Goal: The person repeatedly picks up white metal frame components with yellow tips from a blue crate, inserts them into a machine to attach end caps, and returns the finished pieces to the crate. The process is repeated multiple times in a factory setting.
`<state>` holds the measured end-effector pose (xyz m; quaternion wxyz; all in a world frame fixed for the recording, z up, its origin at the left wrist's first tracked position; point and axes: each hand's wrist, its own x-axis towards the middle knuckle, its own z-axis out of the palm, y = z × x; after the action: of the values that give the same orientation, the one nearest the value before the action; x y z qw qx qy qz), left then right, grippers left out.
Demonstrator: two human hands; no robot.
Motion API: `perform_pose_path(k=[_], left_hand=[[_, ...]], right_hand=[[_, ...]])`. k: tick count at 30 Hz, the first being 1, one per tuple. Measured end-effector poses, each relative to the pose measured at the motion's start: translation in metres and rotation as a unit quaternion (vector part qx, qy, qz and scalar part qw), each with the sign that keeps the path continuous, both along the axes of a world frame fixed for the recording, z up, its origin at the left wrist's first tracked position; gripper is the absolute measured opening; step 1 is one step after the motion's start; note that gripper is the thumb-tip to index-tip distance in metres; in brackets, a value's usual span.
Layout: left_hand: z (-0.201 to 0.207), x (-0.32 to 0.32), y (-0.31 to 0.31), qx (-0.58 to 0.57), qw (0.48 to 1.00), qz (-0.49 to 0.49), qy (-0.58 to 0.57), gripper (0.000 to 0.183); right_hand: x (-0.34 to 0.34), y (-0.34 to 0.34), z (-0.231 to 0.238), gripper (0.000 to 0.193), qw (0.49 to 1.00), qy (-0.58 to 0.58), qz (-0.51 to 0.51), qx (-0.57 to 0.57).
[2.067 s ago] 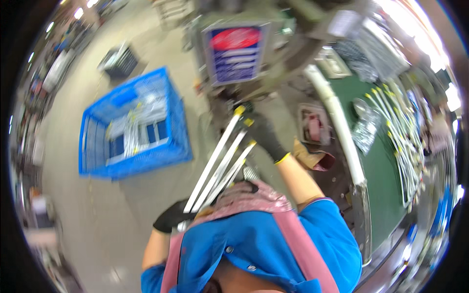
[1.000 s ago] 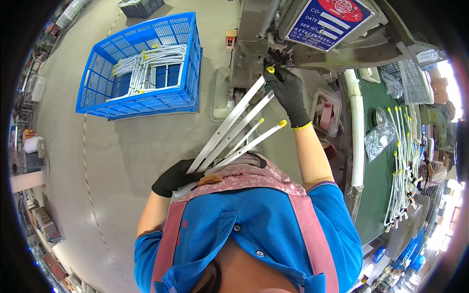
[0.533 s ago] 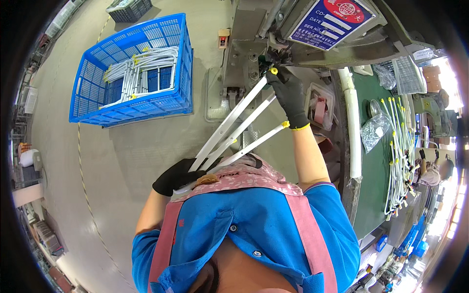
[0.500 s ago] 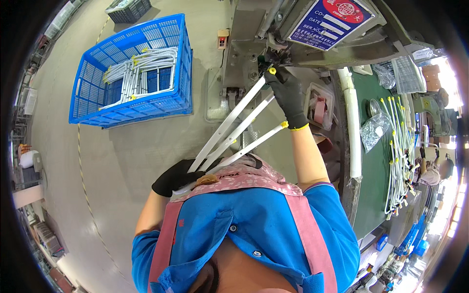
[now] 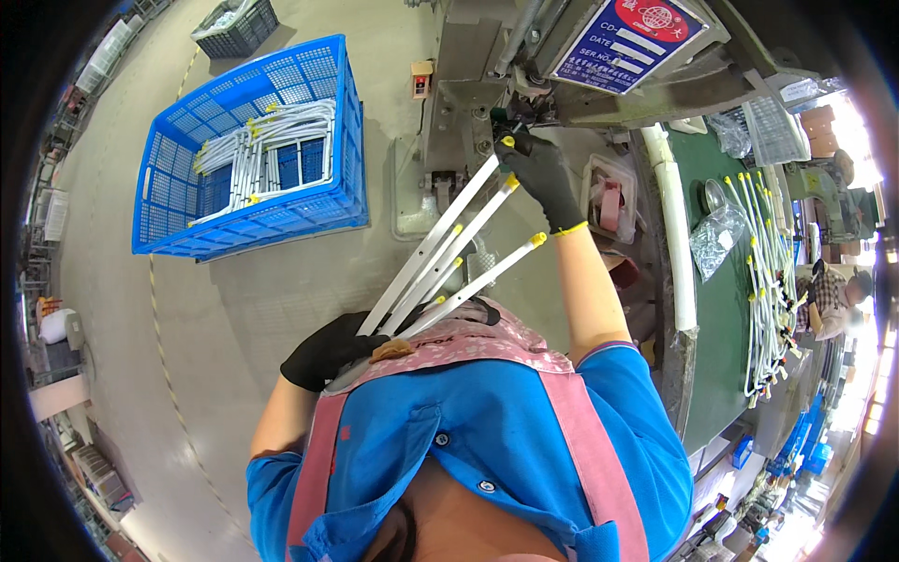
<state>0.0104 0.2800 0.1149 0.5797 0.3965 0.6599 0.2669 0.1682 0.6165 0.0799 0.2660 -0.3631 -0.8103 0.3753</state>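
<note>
Several white metal tubes (image 5: 440, 227) with yellow end caps fan out in front of my apron. My left hand (image 5: 328, 354), in a black glove, is closed around their lower ends near my waist. Up by the machine (image 5: 465, 98), my right hand (image 5: 541, 173), also gloved in black, has its fingers closed at the capped upper end of the longest tube. A second tube's yellow cap (image 5: 511, 182) lies just below those fingers. Farther right, another tube's cap (image 5: 537, 240) points out free. My right fingertips are partly hidden against the dark machine parts.
A blue plastic crate (image 5: 253, 150) at left holds several white tube frames (image 5: 267, 150). The machine's head with a blue plate (image 5: 627, 42) overhangs at the top. At right, a green table (image 5: 707, 375) carries more white tubes (image 5: 766, 290). A tub (image 5: 613, 201) holds a pink object.
My right hand and the tubes' upper ends have shifted slightly down and left. A yellow cap now shows on the second tube, and more caps show between the tubes. My left hand keeps its grip.
</note>
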Motion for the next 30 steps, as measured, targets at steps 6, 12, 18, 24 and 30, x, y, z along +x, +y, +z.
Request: perform_pose_path(k=[6, 12, 18, 24, 30], left_hand=[[-0.024, -0.003, 0.003, -0.066, 0.992, 0.012, -0.103, 0.039], [-0.04, 0.002, -0.005, 0.011, 0.993, 0.023, -0.112, 0.041], [-0.045, 0.006, -0.004, 0.001, 0.979, 0.052, -0.197, 0.044], [-0.041, 0.011, -0.005, 0.019, 0.992, 0.05, -0.116, 0.039], [-0.035, 0.018, -0.002, 0.023, 0.982, 0.093, -0.165, 0.039]], right_hand=[[0.006, -0.006, -0.025, 0.035, 0.999, -0.035, -0.026, -0.024], [0.026, -0.02, -0.048, 0.031, 0.988, 0.064, -0.029, -0.138], [0.031, -0.017, -0.056, 0.022, 0.962, 0.158, -0.041, -0.221], [0.032, -0.013, -0.047, 0.021, 0.974, 0.152, -0.027, -0.168], [0.027, -0.012, -0.039, 0.02, 0.972, 0.166, -0.015, -0.168]])
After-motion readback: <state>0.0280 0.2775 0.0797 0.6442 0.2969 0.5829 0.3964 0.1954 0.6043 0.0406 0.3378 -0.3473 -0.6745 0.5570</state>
